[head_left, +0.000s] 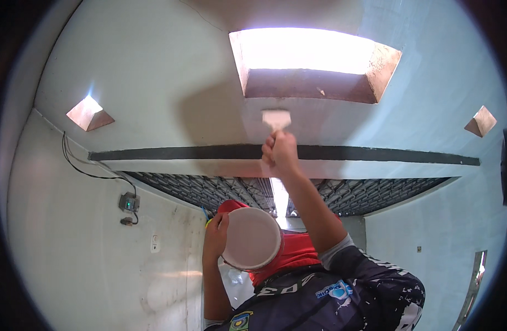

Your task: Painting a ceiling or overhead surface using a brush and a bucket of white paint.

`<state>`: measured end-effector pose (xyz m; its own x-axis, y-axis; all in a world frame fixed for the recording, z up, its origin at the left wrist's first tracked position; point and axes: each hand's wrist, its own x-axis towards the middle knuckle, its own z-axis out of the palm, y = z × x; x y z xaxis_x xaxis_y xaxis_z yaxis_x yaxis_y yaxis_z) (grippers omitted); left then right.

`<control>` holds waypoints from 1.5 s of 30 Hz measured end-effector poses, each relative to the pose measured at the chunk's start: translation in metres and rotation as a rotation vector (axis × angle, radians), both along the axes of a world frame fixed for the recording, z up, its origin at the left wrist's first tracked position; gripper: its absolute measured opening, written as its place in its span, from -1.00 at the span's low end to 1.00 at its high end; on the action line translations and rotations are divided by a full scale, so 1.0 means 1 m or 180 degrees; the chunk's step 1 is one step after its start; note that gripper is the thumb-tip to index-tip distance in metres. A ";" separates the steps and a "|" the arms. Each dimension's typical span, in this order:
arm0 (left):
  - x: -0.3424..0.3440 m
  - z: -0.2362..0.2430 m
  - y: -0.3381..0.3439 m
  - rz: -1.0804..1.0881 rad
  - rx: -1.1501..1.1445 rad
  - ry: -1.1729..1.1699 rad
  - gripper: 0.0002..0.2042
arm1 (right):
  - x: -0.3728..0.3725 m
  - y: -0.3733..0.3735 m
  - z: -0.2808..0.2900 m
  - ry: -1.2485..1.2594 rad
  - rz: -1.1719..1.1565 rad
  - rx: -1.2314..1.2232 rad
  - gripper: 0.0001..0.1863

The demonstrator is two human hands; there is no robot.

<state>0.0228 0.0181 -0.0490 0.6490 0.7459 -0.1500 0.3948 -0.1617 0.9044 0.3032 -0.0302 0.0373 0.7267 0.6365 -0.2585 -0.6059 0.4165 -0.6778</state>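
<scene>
My right hand [281,151] is raised, its fingers closed round the handle of a wide, pale paintbrush [276,118]. The brush head is slightly blurred and lies over the wall [314,124] just below a bright window opening [308,66]; whether the bristles touch the wall I cannot tell. Lower down, my left hand [216,234] grips the left rim of a round white bucket [252,238] held in front of my body. A pinkish-white inside shows in the bucket, but how much paint is in it is unclear.
A dark grey band [209,152] crosses the wall above a dark folding metal gate [209,187]. Small openings [91,113] flank the window. On the left wall hang a cable [88,174], an electrical box [129,202] and a socket plate [155,244].
</scene>
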 end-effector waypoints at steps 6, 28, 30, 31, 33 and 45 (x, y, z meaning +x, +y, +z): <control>0.000 0.006 -0.002 0.0015 -0.0035 0.0025 -0.63 | 0.003 -0.006 0.059 -0.0246 -0.0025 0.0059 -0.87; 0.002 0.006 0.001 0.0019 -0.0133 0.0050 -0.63 | -0.022 -0.041 0.039 -0.0150 0.0168 -0.0147 -0.90; 0.001 0.002 0.004 0.0020 -0.0117 0.0057 -0.63 | -0.019 -0.040 0.021 -0.0026 0.0181 -0.0231 -0.89; 0.002 0.002 0.004 0.0007 -0.0106 0.0062 -0.63 | -0.013 -0.040 0.009 0.0230 0.0291 -0.0258 -0.89; 0.006 0.006 0.002 -0.0029 -0.0065 0.0060 -0.63 | 0.002 -0.038 -0.015 0.0487 0.0386 -0.0288 -0.88; -0.001 0.002 0.001 0.0020 -0.0100 0.0079 -0.64 | -0.004 -0.038 0.014 -0.0370 0.0128 0.0022 -0.91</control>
